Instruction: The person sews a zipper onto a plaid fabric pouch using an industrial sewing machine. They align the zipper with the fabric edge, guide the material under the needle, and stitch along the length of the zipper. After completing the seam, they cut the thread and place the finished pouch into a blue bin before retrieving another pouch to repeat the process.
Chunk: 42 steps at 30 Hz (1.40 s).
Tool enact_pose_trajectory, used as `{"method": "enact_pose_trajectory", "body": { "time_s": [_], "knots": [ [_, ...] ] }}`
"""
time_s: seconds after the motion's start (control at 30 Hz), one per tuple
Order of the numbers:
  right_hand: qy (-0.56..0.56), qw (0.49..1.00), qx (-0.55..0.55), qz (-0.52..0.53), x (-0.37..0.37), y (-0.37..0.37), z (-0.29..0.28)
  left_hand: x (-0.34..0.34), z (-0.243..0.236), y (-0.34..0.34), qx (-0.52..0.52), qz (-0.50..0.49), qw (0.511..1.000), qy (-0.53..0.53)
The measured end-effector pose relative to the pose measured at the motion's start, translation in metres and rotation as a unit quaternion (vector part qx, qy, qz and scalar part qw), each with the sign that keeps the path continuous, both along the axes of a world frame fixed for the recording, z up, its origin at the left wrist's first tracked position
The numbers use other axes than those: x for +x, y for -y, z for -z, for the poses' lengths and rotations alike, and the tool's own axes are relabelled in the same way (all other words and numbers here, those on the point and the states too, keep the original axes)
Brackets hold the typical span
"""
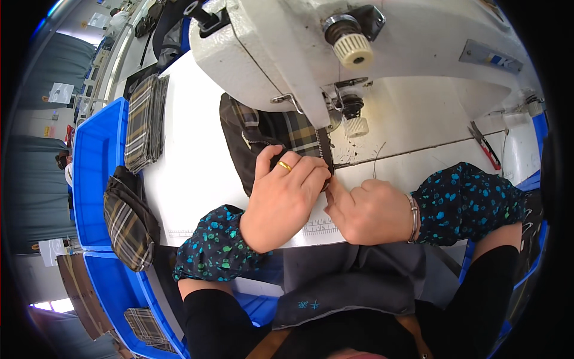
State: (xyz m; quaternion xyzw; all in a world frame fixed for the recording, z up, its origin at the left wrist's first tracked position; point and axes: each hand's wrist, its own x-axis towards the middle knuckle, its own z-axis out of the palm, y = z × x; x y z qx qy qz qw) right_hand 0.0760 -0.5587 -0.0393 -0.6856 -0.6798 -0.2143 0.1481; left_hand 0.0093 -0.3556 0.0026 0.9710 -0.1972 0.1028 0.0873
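Observation:
A dark plaid fabric piece with zippers [300,133], its black part spreading to the left, lies on the white sewing table [185,179] beneath the head of a sewing machine [263,57]. My left hand [287,194], with a gold ring, presses on its near part, fingers bent and close together at the right edge. At that near corner my right hand [373,209] is closed, thumb and forefinger pinching the edge close to my left fingertips. The corner itself is mostly hidden by my fingers. One zipper runs along the right edge towards the needle area.
Red-handled thread snips [489,149] lie on the machine bed at the right. A stack of plaid pieces [146,122] stands at the table's left edge, with a plaid pouch-like piece [130,221] nearer. Blue bins [98,179] line the left side; a lower one holds plaid pieces [146,326].

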Motion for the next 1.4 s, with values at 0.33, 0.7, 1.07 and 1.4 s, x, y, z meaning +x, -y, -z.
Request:
{"method": "enact_pose_trajectory", "body": {
  "time_s": [0.33,0.7,1.07,1.4],
  "knots": [
    [0.001,0.999,0.023,-0.029,0.000,0.000,0.005,0.000,0.000,0.003,-0.035,-0.017,0.999,-0.005],
    [-0.004,0.999,0.013,-0.034,0.002,0.001,0.003,-0.001,0.000,0.005,-0.061,-0.013,0.997,-0.043],
    [0.002,0.999,0.015,0.031,0.025,-0.012,0.006,0.021,0.010,-0.008,-0.062,-0.024,0.998,-0.013],
    [-0.054,0.996,0.003,0.071,0.041,-0.020,0.008,0.040,0.025,-0.018,-0.014,-0.057,0.997,0.058]
  ]
}}
